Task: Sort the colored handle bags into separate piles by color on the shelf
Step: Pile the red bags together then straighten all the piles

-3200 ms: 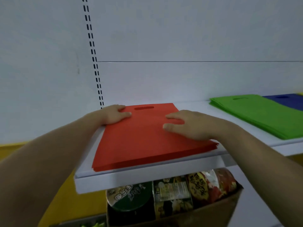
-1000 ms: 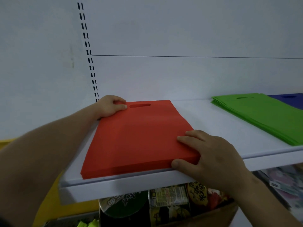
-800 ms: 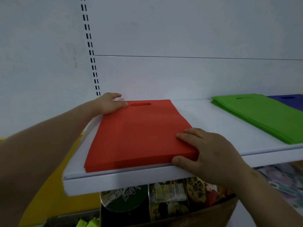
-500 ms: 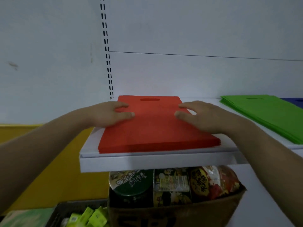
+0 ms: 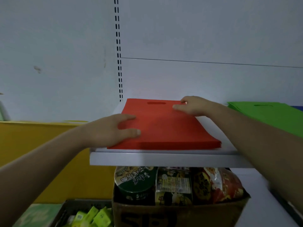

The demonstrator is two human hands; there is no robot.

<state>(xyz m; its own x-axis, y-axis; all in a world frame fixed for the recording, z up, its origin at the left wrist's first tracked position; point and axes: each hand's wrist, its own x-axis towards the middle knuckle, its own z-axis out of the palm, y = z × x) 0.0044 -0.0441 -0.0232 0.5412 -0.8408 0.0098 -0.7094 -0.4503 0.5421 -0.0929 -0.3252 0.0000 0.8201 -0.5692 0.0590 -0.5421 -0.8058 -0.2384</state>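
While both bare arms reach up to the white shelf [image 5: 164, 158], the pile of red handle bags [image 5: 165, 128] lies flat at its left end, squared up, with the cut-out handle slot towards the back wall and the front edges of the stack just short of the shelf lip. The left hand [image 5: 111, 130] lies open on the pile's near left edge, fingers stretched out across the red fabric and pressing down on it. The right hand [image 5: 191, 105] is at the far right corner, near the slot, its fingers laid on top of the corner and only lightly bent, gripping nothing that I can see. Well apart to the right sits a pile of green bags [image 5: 270, 113], and just past it a sliver of a blue pile [image 5: 297, 107] shows at the edge of view. Under the shelf stands a cardboard box [image 5: 164, 213] holding instant noodle cups [image 5: 136, 182], and to its left a dark crate [image 5: 65, 208] holds green packets [image 5: 98, 217].
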